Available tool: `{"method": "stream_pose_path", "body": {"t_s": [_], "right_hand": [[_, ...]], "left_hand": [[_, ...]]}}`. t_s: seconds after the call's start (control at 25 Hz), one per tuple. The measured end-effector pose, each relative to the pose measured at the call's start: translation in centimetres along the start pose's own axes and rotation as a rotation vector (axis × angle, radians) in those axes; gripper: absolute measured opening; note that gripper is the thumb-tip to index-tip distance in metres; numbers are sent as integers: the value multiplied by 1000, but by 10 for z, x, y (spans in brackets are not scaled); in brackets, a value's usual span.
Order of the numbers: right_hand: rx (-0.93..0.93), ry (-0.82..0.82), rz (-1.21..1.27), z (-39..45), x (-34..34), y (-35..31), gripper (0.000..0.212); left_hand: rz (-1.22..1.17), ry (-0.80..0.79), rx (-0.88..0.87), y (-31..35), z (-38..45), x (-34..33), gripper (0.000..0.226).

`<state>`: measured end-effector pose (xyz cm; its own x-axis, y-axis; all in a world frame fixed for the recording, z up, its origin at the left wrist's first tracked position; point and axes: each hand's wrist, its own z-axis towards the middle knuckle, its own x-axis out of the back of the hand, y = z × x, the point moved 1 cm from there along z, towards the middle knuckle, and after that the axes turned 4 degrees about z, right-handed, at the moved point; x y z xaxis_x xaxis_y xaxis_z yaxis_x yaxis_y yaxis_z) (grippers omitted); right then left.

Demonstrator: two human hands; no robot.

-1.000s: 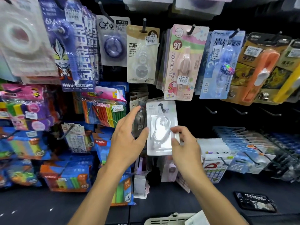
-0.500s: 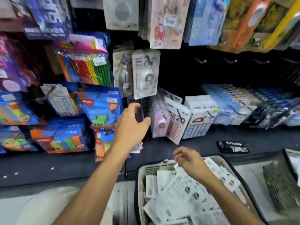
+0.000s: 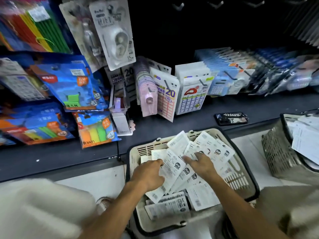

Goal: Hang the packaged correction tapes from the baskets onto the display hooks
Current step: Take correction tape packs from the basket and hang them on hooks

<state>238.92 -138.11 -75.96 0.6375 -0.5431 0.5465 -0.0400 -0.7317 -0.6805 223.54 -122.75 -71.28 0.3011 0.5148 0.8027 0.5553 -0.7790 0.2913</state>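
Note:
Several white correction tape packs [image 3: 172, 167] lie in a loose heap, mostly backs up, inside a beige plastic basket [image 3: 240, 178] on the floor below the shelf. Both my hands are down in the basket. My left hand [image 3: 148, 173] rests on the left edge of one pack, thumb and forefinger lying on it. My right hand [image 3: 202, 164] lies with spread fingers on the packs beside it. One correction tape pack [image 3: 114, 35] hangs on a display hook at the upper left. Bare hooks [image 3: 179, 6] stick out of the dark panel at the top.
A second mesh basket [image 3: 278, 157] with white packs stands at the right. A black phone [image 3: 231, 118] lies on the dark shelf ledge [image 3: 189, 121]. Hanging sticker sheets [image 3: 165, 97], calculators and blue sticky-note bags [image 3: 72, 87] crowd the hooks just above the ledge.
The view has tipped down from the hooks to the basket. My left hand dropped from the display into the basket, and my right hand moved deeper onto the packs.

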Motion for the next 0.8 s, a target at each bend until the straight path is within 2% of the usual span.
{"method": "stream_pose_path", "body": {"t_s": [0.12, 0.2, 0.28, 0.32, 0.4, 0.48, 0.6, 0.68, 0.72, 0.8], "right_hand": [[43, -76, -112, -9, -22, -16, 73], [100, -124, -312, -11, -38, -25, 61], [121, -133, -375, -12, -43, -28, 48], [74, -135, -285, -9, -39, -27, 39], [-165, -162, 145, -4, -28, -25, 19], [-364, -220, 491, -3, -27, -26, 13], [-417, -312, 700, -3, -32, -29, 13], [-407, -317, 844, 1, -29, -24, 27], [-356, -295, 830, 4, -27, -19, 38], [-168, -252, 546, 6, -23, -8, 52]], "left_hand": [[-7, 0, 26, 7, 0, -23, 60], [-79, -8, 75, 9, 1, -42, 64], [-227, -13, 121, 7, 1, -62, 76], [-295, -19, 138, 6, 1, -70, 91], [-321, -21, 134, 6, 1, -80, 122], [-249, 23, 95, 3, 3, -87, 134], [-214, 134, 52, -4, 5, -94, 131], [-283, 213, 73, -3, 8, -96, 123], [-345, 259, 105, -1, 11, -96, 116], [-513, 329, 200, 2, 20, -94, 101]]}}
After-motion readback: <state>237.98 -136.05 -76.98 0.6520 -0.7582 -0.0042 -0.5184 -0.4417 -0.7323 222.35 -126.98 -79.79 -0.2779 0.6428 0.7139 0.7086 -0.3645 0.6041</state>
